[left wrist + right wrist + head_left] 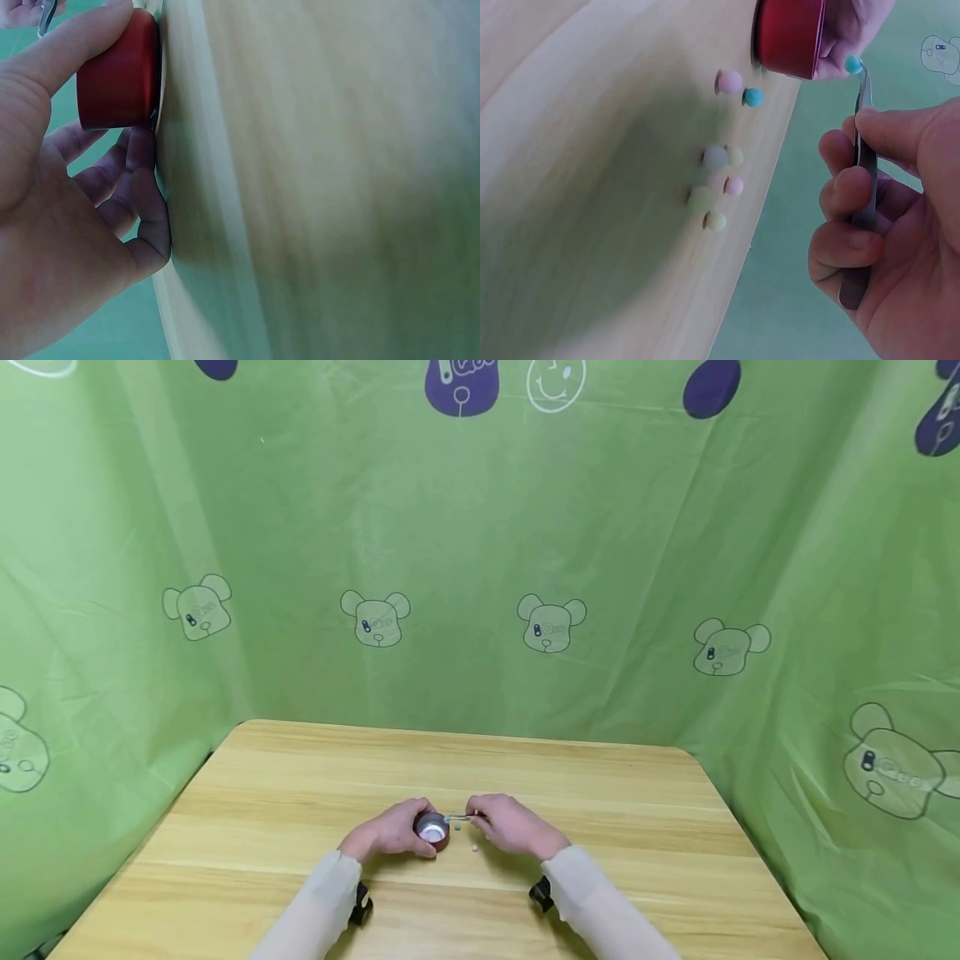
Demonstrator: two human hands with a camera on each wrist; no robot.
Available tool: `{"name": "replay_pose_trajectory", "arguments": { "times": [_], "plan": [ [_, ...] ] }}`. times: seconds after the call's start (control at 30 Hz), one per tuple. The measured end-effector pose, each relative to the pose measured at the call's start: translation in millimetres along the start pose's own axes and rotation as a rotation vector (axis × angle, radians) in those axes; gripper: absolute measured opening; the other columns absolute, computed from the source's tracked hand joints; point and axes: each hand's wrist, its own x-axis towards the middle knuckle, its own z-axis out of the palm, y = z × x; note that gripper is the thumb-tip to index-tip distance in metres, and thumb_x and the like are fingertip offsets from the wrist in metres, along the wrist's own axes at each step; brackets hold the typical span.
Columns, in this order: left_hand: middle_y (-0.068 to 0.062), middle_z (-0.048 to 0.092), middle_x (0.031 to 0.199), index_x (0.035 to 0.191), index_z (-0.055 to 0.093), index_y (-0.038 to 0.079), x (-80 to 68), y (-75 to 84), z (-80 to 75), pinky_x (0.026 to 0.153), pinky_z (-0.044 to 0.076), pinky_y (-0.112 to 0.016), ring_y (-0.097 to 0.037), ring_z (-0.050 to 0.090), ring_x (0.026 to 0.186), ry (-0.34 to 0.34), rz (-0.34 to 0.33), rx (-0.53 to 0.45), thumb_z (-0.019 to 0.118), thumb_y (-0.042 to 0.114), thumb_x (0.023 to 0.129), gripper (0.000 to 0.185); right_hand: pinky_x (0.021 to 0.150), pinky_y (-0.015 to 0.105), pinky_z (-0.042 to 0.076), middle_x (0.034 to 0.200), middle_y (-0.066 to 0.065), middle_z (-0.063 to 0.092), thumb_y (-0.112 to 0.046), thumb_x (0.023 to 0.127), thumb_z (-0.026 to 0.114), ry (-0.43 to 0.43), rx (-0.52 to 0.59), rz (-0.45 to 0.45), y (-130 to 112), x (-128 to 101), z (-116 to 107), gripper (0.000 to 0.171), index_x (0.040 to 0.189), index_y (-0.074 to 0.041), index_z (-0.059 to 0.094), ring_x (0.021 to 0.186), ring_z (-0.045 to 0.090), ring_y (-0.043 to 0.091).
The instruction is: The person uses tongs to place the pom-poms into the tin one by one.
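Note:
A small round red tin (432,832) with a silvery inside stands on the table, its mouth facing up. My left hand (397,829) holds it around the side; the thumb lies against the red wall (118,75) in the left wrist view. In my right hand (513,826) I grip metal tweezers (864,180). A turquoise bead (853,64) is pinched at their bent tips, beside the tin's rim. Under the tweezers, loose beads lie on the table: a turquoise one (753,97), a pink one (729,82) and several pale ones.
The wooden table (360,760) carries the tin and the beads. Green printed curtains (465,527) hang behind it and on both sides. A black wrist mount (362,906) sits under the left sleeve, another (542,894) under the right.

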Motion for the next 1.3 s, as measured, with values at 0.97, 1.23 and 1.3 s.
{"name": "replay_pose_trajectory", "arguments": {
  "times": [0.97,1.23,1.3],
  "plan": [
    [0.001,0.059,0.100,0.105,0.055,0.010,0.1,-1.7,0.6,0.085,0.044,-0.037,-0.017,0.056,0.093,0.007,0.012,0.017,0.083,0.023,0.070,0.047,0.066,0.024,0.047,0.083,-0.003,0.062,-0.014,0.096,0.054,-0.032,-0.029,-0.007,-2.5,3.2,11.8,0.007,0.094,-0.012,0.060,0.070,0.051,0.004],
    [0.000,0.059,0.100,0.106,0.055,0.010,0.4,-2.0,1.3,0.085,0.044,-0.038,-0.019,0.056,0.094,0.006,0.005,0.028,0.083,0.024,0.071,0.048,0.065,0.023,0.046,0.077,-0.004,0.060,-0.015,0.097,0.053,-0.042,-0.030,-0.009,-2.9,4.3,14.2,0.008,0.093,-0.012,0.060,0.068,0.050,0.003],
    [0.000,0.059,0.101,0.107,0.055,0.010,0.3,-1.7,1.7,0.085,0.044,-0.038,-0.019,0.056,0.094,0.006,0.003,0.029,0.083,0.024,0.071,0.048,0.065,0.023,0.046,0.077,-0.004,0.060,-0.016,0.097,0.053,-0.042,-0.033,-0.008,-3.1,4.0,14.3,0.008,0.093,-0.012,0.060,0.068,0.050,0.003]
  ]
}}
